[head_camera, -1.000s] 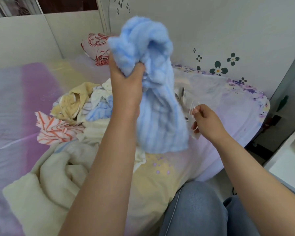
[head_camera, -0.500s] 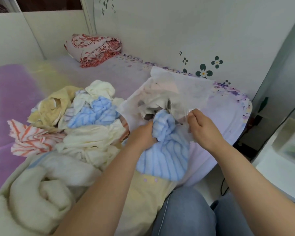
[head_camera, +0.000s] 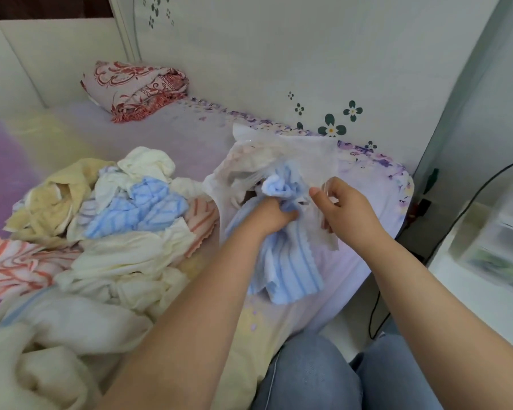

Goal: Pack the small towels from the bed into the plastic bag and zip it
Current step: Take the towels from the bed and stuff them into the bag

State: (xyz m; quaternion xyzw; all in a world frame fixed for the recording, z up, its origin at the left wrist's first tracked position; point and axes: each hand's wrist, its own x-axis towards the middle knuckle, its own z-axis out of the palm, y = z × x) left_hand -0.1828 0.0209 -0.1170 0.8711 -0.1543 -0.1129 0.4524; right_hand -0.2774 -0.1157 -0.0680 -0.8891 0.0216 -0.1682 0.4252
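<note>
Towels, small ones, lie in a loose heap [head_camera: 125, 220] on the left part of the bed [head_camera: 190, 134]: pale yellow, cream, blue-striped and orange-striped pieces tangled together, with a larger cream cloth [head_camera: 57, 344] bunched in the near left corner. In the head view, the only one given, the left hand [head_camera: 271, 216] is clenched around a blue striped towel [head_camera: 285, 255]; the towel's upper bunch sits at the mouth of the plastic bag [head_camera: 293, 155], while its lower half hangs out below the hand and drapes over the bed's near edge. The bag is translucent, rests on the bed near the wall, and shows pale cloth inside, though which pieces cannot be told. The right hand [head_camera: 347, 208] pinches the bag's near edge between thumb and fingers, holding the mouth apart just beside the blue towel. Both forearms reach in from the bottom of the frame, above knees in blue jeans [head_camera: 323, 377]. A folded red-patterned blanket [head_camera: 137, 87] lies at the far end of the bed against the wall, well apart from the heap. To the right of the bed stands a white surface with clear plastic drawers [head_camera: 498, 232], blurred.
</note>
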